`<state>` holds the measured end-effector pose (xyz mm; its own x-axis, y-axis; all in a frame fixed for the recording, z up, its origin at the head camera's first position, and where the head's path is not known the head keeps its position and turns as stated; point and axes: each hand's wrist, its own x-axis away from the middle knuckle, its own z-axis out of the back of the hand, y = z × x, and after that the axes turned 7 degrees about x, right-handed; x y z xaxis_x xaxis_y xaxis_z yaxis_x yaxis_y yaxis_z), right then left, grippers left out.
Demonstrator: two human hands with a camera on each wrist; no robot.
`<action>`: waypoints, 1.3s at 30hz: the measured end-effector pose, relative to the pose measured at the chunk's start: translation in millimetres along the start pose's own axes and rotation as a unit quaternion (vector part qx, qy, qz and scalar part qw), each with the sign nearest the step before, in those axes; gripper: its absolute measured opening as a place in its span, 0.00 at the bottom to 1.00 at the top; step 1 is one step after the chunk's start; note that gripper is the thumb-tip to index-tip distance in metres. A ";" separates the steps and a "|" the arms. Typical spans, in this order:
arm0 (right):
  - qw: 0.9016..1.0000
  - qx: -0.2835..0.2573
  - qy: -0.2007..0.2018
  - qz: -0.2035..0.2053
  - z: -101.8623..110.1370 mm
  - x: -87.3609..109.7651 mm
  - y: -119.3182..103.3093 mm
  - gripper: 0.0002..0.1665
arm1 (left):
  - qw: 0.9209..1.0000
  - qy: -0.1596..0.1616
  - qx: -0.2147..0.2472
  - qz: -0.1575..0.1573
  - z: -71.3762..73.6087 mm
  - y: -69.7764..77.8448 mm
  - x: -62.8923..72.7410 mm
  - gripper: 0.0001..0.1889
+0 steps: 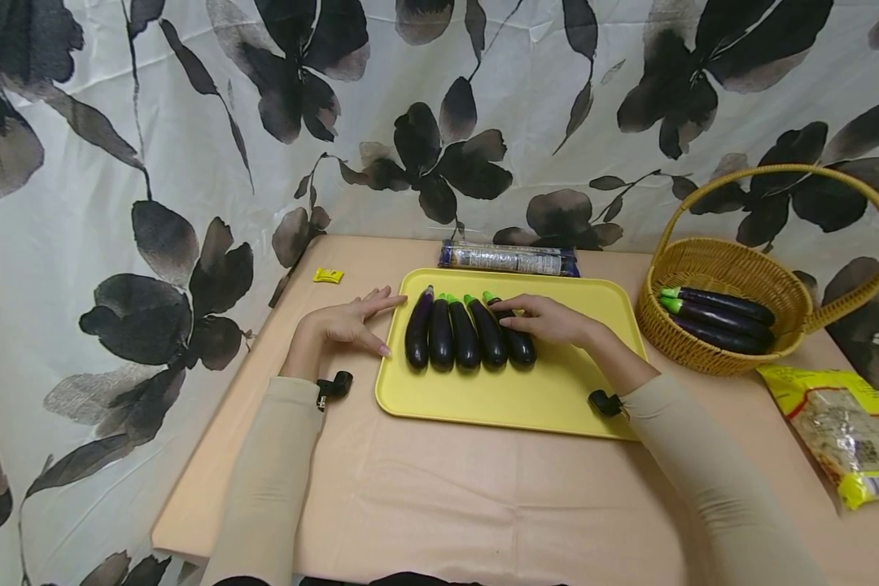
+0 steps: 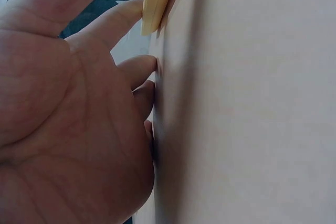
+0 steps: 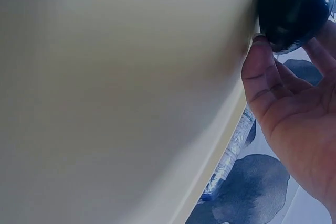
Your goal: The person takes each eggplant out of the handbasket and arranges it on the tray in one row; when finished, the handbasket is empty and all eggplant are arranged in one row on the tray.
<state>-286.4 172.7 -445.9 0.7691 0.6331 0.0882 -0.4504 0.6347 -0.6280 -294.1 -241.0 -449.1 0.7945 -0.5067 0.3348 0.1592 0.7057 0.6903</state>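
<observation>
Several dark purple eggplants (image 1: 466, 335) lie side by side in a row on a yellow tray (image 1: 454, 399), most with green stem ends at the far side. My right hand (image 1: 549, 319) holds the rightmost eggplant (image 1: 520, 346) near its stem end. In the right wrist view, the thumb presses the side of that eggplant (image 3: 296, 11) and the other fingers pass behind it. At the tray's left edge rests my left hand (image 1: 347, 320), fingers stretched out. The left wrist view shows this hand (image 2: 79, 114) palm toward the camera, a fingertip against the tray's rim (image 2: 157, 3).
A wicker basket (image 1: 710, 260) with a tall handle stands to the right, with more eggplants (image 1: 725, 317) inside. In front of it lies a yellow and clear food bag (image 1: 842, 431). Behind the tray is a long wrapped package (image 1: 509, 259); a small yellow packet (image 1: 328, 276) lies at left.
</observation>
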 end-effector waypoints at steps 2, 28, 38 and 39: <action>1.000 0.000 0.000 0.001 -0.9 0.0 -0.4 0.28 | 1.000 0.000 -0.002 0.001 -0.2 -0.3 0.1 0.61; 0.976 0.050 0.207 0.040 44.5 69.1 -18.9 0.29 | 1.000 0.004 0.001 0.003 -1.0 1.0 0.6 0.61; 0.953 0.027 0.301 -0.012 58.1 100.8 -3.0 0.29 | 1.000 0.005 -0.007 -0.001 -1.4 0.7 1.2 0.61; 0.951 0.028 0.306 -0.015 59.3 103.5 -1.4 0.29 | 1.000 0.004 -0.009 -0.002 -1.4 0.5 1.1 0.61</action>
<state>-233.1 263.6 -390.0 0.8946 0.2479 -0.3718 -0.4337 0.6823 -0.5886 -292.3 -240.5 -449.2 0.7986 -0.5059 0.3261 0.1733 0.7121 0.6804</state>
